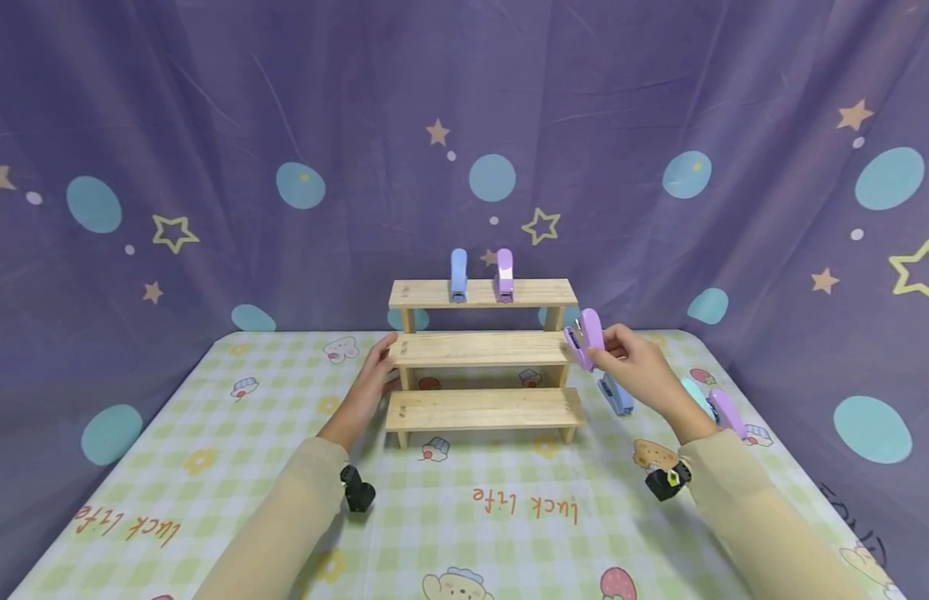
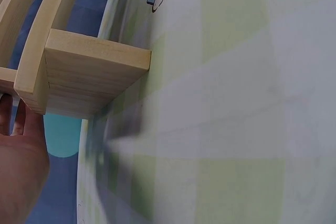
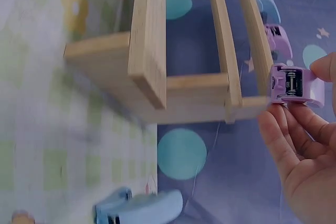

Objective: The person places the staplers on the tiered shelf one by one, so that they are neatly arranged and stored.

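Observation:
A purple stapler (image 1: 586, 337) is pinched between the thumb and fingers of my right hand (image 1: 638, 371), raised beside the right end of the wooden three-step shelf (image 1: 479, 348). In the right wrist view the same stapler (image 3: 295, 84) overlaps the end of the top step. My left hand (image 1: 368, 385) rests against the shelf's left side at the middle step, its fingers (image 2: 32, 124) extended and partly hidden behind the wood. On the top step stand a blue stapler (image 1: 458, 275) and another purple stapler (image 1: 505, 275), side by side.
A blue stapler (image 1: 616, 394) lies on the table just right of the shelf. Farther right, a teal stapler (image 1: 696, 395) and a purple stapler (image 1: 726, 413) lie partly behind my right forearm. A checked cloth (image 1: 464, 542) covers the table; a purple curtain (image 1: 359, 100) hangs behind.

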A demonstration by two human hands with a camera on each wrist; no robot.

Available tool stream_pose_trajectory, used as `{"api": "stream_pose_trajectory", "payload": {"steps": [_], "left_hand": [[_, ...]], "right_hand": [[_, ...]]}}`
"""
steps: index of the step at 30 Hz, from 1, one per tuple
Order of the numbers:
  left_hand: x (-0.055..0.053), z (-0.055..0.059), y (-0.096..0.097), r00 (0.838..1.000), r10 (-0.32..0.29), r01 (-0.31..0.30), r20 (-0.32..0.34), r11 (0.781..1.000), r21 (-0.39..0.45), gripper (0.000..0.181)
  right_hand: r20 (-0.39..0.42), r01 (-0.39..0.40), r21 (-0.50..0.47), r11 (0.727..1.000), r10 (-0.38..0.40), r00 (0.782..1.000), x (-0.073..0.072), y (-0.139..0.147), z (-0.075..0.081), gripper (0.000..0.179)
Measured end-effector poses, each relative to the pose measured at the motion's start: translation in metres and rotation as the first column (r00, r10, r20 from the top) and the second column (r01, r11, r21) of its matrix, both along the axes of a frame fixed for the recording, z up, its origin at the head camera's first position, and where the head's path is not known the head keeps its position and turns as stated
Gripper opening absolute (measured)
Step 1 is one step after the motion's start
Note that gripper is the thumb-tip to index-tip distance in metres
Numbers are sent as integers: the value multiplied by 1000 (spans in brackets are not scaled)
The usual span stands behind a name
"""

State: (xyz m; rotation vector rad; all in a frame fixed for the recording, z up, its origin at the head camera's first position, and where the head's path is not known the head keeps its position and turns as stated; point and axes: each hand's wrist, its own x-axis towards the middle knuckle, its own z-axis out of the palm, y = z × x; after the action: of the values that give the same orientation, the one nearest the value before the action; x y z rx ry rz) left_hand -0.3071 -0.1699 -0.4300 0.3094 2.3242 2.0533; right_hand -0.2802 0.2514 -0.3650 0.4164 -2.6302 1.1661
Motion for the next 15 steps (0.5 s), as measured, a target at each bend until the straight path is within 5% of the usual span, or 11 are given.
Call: {"api": "stream_pose_trajectory", "payload": {"steps": [15], "left_hand": [[1,1,0,1000,0,0,3,1000,-4,54]], "right_hand": [[25,-98,-59,993,100,995,-11,-60,2,23]]}}
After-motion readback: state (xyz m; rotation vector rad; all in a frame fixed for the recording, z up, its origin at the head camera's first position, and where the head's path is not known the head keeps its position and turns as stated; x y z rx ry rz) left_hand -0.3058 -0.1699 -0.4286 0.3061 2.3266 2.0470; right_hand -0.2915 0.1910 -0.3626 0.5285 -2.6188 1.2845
